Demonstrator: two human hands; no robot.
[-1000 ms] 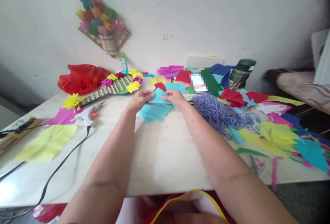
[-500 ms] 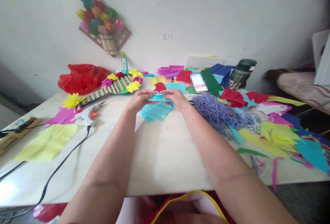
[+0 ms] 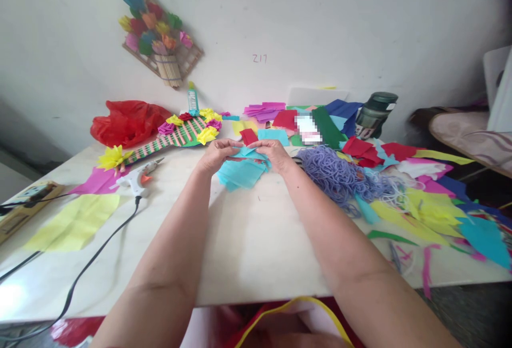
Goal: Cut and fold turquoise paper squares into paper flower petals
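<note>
Between my fingertips is a small piece of light blue crepe paper (image 3: 245, 151), pinched from both sides. My left hand (image 3: 217, 155) grips its left end with thumb and fingers closed. On the opposite end, my right hand (image 3: 273, 153) has its fingers closed too. Just below my hands, a few light blue paper sheets (image 3: 241, 175) lie on the table. Beyond them rest another light blue piece (image 3: 273, 136) and a small red piece (image 3: 248, 135). Left of my hands lies a green guitar-shaped craft (image 3: 176, 137) trimmed with paper flowers.
A white glue gun (image 3: 134, 179) with a black cord and a yellow power strip (image 3: 30, 206) lie at left. Purple yarn (image 3: 334, 174), paper scraps (image 3: 434, 212) and a dark bottle (image 3: 376, 115) fill the right. A red plastic bag (image 3: 128, 123) sits at back left.
The light blue paper between my fingers has changed shape slightly, with a folded edge now showing higher. Both hands stay almost in the same place.
</note>
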